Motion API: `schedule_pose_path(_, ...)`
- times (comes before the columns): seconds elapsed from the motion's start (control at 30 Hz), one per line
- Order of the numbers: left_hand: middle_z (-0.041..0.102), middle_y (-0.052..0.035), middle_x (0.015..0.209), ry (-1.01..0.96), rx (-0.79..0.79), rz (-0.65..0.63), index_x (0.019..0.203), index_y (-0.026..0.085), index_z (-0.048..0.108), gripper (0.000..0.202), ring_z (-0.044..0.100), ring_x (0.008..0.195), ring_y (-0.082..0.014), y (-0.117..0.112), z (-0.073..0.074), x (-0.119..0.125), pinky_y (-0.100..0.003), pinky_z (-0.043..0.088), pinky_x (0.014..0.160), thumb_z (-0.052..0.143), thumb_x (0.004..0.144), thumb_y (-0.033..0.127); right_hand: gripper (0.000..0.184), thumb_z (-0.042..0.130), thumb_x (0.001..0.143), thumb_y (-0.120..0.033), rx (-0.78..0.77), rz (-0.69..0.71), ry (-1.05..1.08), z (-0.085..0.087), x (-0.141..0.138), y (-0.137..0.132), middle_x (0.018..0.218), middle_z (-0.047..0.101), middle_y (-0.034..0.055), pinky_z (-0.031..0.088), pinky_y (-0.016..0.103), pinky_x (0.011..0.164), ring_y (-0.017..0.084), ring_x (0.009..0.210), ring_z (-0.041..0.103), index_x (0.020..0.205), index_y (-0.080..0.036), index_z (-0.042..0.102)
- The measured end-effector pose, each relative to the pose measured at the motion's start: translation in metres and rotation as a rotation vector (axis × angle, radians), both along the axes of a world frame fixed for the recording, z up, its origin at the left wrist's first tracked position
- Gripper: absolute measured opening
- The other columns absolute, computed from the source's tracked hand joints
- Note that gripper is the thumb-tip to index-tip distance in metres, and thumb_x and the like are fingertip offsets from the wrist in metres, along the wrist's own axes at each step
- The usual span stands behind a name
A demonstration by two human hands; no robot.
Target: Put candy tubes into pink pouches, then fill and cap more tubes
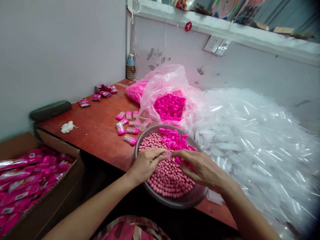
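My left hand [148, 164] pinches a small clear plastic container [167, 154] above a grey bowl [172, 202]. Close by on the right, my right hand [200, 168] has its fingers curled, with bright pink caps [184, 162] partly showing in them. Its index fingertip is at the container's right end; whether it touches is too small to tell. Round pink beads [172, 181] fill much of the bowl, and a heap of loose pink caps [173, 138] lies at its far side. Capped containers of beads [130, 139] lie on the table just left of the bowl.
A plastic bag of pink caps [170, 106] stands behind the bowl. Clear empty containers [257, 143] form a large pile at right. A cardboard box [75, 176] of pink packets stands lower left. Small packets [106, 90] and crumpled white tissue [68, 127] lie on the red table [100, 130].
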State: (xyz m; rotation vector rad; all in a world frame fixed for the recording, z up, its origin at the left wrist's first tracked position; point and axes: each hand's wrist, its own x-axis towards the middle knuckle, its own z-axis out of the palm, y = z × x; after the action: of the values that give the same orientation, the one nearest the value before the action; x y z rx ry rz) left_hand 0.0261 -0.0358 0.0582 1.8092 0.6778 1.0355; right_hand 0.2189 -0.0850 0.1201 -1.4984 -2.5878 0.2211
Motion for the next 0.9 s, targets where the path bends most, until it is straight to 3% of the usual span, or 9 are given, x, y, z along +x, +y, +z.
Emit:
schedule_pose_path(0.2, 0.067, -0.0033, 0.098, -0.069, -0.195, -0.04, 0.101, 0.018, 0.065, 0.024, 0.061, 0.09, -0.0179, 0.008, -0.004, 0.001, -0.026, 0.045, 0.082, 0.053, 0.083, 0.027, 0.03, 0.047, 0.083, -0.02, 0.056, -0.161, 0.326, -0.005, 0.013, 0.001, 0.089, 0.065, 0.0032, 0.047, 0.025, 0.067, 0.015, 0.074, 0.061, 0.113, -0.021, 0.052)
schedule_pose_path(0.3, 0.067, -0.0036, 0.098, -0.065, -0.199, -0.03, 0.099, 0.018, 0.066, 0.024, 0.061, 0.091, -0.0189, 0.009, -0.003, 0.001, -0.027, 0.045, 0.084, 0.056, 0.081, 0.028, 0.028, 0.051, 0.083, -0.025, 0.119, -0.251, 0.466, -0.008, 0.01, 0.004, 0.097, 0.064, 0.0054, 0.049, 0.028, 0.074, 0.017, 0.083, 0.061, 0.111, -0.02, 0.054)
schedule_pose_path(0.47, 0.066, -0.0045, 0.101, -0.101, -0.222, -0.039, 0.098, 0.019, 0.067, 0.023, 0.059, 0.096, -0.0195, 0.007, -0.001, 0.001, -0.029, 0.043, 0.089, 0.058, 0.079, 0.029, 0.027, 0.049, 0.085, -0.025, 0.105, -0.161, 0.483, -0.008, -0.005, 0.007, 0.095, 0.064, 0.0049, 0.049, 0.03, 0.075, 0.017, 0.083, 0.061, 0.112, -0.022, 0.054)
schedule_pose_path(0.57, 0.065, -0.0055, 0.102, -0.185, -0.385, -0.084, 0.099, 0.017, 0.066, 0.026, 0.059, 0.095, -0.0203, 0.007, -0.003, 0.002, -0.031, 0.045, 0.086, 0.059, 0.078, 0.03, 0.027, 0.05, 0.085, -0.025, 0.111, -0.179, 0.53, -0.009, -0.008, 0.007, 0.098, 0.064, 0.0056, 0.049, 0.032, 0.078, 0.018, 0.085, 0.06, 0.112, -0.023, 0.054)
schedule_pose_path(0.67, 0.064, -0.0069, 0.102, -0.276, -0.554, -0.13, 0.101, 0.015, 0.062, 0.028, 0.059, 0.092, -0.0204, 0.008, -0.004, 0.001, -0.031, 0.048, 0.08, 0.058, 0.079, 0.03, 0.027, 0.054, 0.083, -0.028, 0.065, -0.28, 0.713, -0.013, -0.004, 0.008, 0.101, 0.062, 0.0062, 0.05, 0.032, 0.077, 0.019, 0.087, 0.06, 0.109, -0.022, 0.055)
schedule_pose_path(0.77, 0.063, -0.006, 0.097, -0.153, -0.387, -0.163, 0.1, 0.014, 0.061, 0.023, 0.058, 0.091, -0.019, 0.013, -0.001, -0.002, -0.03, 0.047, 0.079, 0.054, 0.081, 0.025, 0.026, 0.057, 0.081, -0.03, -0.024, -0.332, 0.877, -0.017, 0.004, 0.009, 0.101, 0.062, 0.0063, 0.051, 0.032, 0.075, 0.019, 0.086, 0.06, 0.106, -0.021, 0.056)
schedule_pose_path(0.9, 0.062, -0.0047, 0.087, 0.363, 0.205, -0.17, 0.087, 0.016, 0.063, 0.016, 0.056, 0.084, -0.0173, 0.028, 0.004, 0.003, -0.028, 0.042, 0.078, 0.048, 0.083, 0.017, 0.026, 0.06, 0.078, -0.031, -0.041, -0.374, 0.938, -0.019, 0.013, 0.006, 0.1, 0.062, 0.0053, 0.049, 0.032, 0.079, 0.018, 0.088, 0.059, 0.101, -0.021, 0.058)
